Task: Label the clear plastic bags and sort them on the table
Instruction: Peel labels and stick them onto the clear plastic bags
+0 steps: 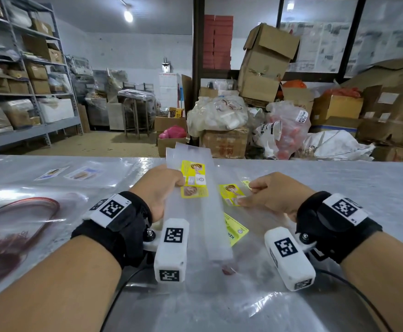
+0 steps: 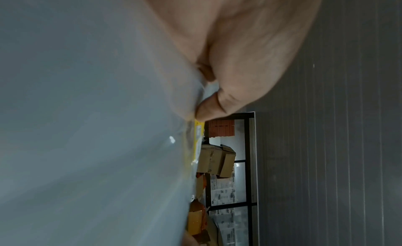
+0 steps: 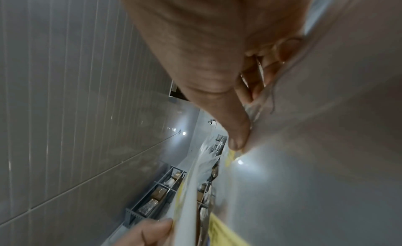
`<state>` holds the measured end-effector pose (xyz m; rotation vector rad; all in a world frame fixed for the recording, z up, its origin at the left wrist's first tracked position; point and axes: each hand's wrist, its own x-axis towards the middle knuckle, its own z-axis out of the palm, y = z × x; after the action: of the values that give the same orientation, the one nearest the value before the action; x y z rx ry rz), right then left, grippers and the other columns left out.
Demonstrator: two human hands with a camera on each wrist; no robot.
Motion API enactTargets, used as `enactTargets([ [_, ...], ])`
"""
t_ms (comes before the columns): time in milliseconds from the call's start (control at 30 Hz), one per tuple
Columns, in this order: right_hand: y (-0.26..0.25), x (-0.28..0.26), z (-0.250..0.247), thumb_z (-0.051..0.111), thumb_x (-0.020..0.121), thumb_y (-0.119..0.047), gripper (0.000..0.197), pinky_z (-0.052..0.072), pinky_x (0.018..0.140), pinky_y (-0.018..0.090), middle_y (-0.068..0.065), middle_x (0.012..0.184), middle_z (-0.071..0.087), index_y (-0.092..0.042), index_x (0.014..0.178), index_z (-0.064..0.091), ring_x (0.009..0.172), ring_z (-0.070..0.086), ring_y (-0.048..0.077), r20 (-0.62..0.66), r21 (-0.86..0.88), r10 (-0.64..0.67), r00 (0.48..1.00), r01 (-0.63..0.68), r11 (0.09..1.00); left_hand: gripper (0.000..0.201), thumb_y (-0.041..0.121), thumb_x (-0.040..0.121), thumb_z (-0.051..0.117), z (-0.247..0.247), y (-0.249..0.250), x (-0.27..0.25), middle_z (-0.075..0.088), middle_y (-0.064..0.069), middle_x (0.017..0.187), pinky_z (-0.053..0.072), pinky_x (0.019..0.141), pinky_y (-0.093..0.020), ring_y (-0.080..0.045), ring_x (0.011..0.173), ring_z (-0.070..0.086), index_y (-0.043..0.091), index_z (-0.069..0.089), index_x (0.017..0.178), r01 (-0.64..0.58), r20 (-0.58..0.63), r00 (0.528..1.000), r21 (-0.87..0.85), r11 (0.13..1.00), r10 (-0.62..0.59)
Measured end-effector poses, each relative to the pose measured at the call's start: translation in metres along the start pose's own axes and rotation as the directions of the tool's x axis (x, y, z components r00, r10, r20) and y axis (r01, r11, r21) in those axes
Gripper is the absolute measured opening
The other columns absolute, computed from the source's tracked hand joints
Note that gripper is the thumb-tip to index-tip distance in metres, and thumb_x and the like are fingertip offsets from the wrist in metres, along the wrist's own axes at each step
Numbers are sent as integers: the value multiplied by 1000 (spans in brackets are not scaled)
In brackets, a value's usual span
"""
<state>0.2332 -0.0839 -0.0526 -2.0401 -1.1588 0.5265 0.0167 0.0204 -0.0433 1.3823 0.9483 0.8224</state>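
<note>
Nearest the head camera, the two forearms wear black wrist straps carrying white camera housings (image 1: pixel 171 250) with coded markers, reaching forward over a tabletop (image 1: pixel 375 188) covered in clear plastic sheeting. The left hand (image 1: pixel 158 188) has its grip closed on a stack of long, narrow clear plastic bags (image 1: pixel 195 212), thumb on top near the yellow labels (image 1: pixel 194 173) already stuck to them; the stack is raised at its far end and angled across the middle of the tabletop, apparently to keep the labelled lot together and off the loose ones. The right hand (image 1: pixel 271 192) pinches another clear bag bearing a yellow label (image 1: pixel 231 194), just right of the stack (the right wrist view shows thumb (image 3: pixel 236 133) pressed onto film, the fingers beneath it). This looks like a sorting step: the right hand feeding or drawing a labelled bag against the held stack. A further yellow-labelled bag (image 1: pixel 235 230) lies flat beneath. At far left lie two white-labelled bags (image 1: pixel 69 173), well apart, probably a separate sort group, and a bag holding reddish bands (image 1: pixel 23 212). Thin film slips easily; the pinch must stay firm.
</note>
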Motion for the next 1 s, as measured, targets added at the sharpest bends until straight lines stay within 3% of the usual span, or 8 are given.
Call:
enactTargets([
  [267, 3, 7, 0, 84, 76, 0, 31, 50, 58, 24, 2, 74, 67, -5, 103, 71, 58, 60, 12, -51, 222, 24, 998, -12, 975, 24, -8, 95, 43, 2, 3, -5, 62, -14, 74, 41, 56, -27, -22, 47, 59, 10, 51, 81, 37, -19, 999, 27, 999, -36],
  [367, 3, 10, -10, 75, 86, -3, 30, 46, 52, 25, 5, 85, 67, -15, 111, 61, 57, 60, 15, -148, 326, 27, 989, 23, 945, 20, -7, 94, 45, 2, 3, -5, 61, -18, 87, 41, 60, -29, -26, 62, 55, 10, 51, 85, 43, -23, 999, 32, 999, -42],
  [500, 6, 19, -33, 70, 93, -15, 37, 43, 40, 20, 10, 127, 63, -17, 126, 54, 65, 75, 18, -315, 428, 6, 949, 137, 893, 19, -7, 94, 44, 1, 4, -4, 62, -20, 93, 43, 60, -29, -26, 63, 57, 10, 52, 89, 51, -18, 999, 29, 998, -51],
  [600, 0, 15, -44, 63, 98, -12, 43, 49, 44, 21, 8, 116, 72, -10, 138, 47, 71, 76, 20, -297, 682, 24, 955, 194, 705, 17, -6, 94, 45, 1, 4, -5, 64, -21, 96, 44, 66, -33, -28, 67, 58, 9, 53, 92, 47, -9, 999, 36, 998, -47],
  [700, -14, 1, -42, 54, 102, -8, 19, 52, 48, 21, 4, 82, 77, -5, 120, 57, 63, 73, 16, -159, 863, -60, 985, 168, 476, 18, -6, 94, 45, 2, 4, -5, 65, -22, 95, 45, 70, -35, -29, 68, 60, 9, 53, 96, 39, 3, 999, 20, 999, -39],
  [800, -27, -13, -32, 43, 105, -9, 22, 55, 52, 21, 6, 93, 77, -5, 104, 65, 73, 76, 20, -11, 931, -179, 984, 76, 358, 20, -7, 94, 44, 2, 4, -4, 64, -22, 96, 47, 68, -35, -29, 67, 62, 8, 55, 103, 36, 30, 999, 0, 999, -36],
  [933, -32, -20, -21, 44, 102, -9, 25, 63, 74, 31, 10, 108, 73, -3, 122, 59, 91, 76, 27, 87, 971, -279, 956, -18, 239, 17, -5, 96, 42, 2, 5, -5, 62, -19, 84, 52, 60, -32, -30, 65, 60, 5, 56, 96, 43, 28, 999, -27, 999, -42],
  [1000, -33, -22, -14, 47, 99, -7, 30, 63, 77, 32, 14, 110, 74, 2, 125, 58, 93, 76, 29, 131, 973, -316, 940, -61, 223, 24, 0, 97, 44, 1, 3, -3, 63, -22, 93, 55, 71, -39, -33, 78, 62, -6, 57, 116, 43, 61, 997, -37, 998, -41],
])
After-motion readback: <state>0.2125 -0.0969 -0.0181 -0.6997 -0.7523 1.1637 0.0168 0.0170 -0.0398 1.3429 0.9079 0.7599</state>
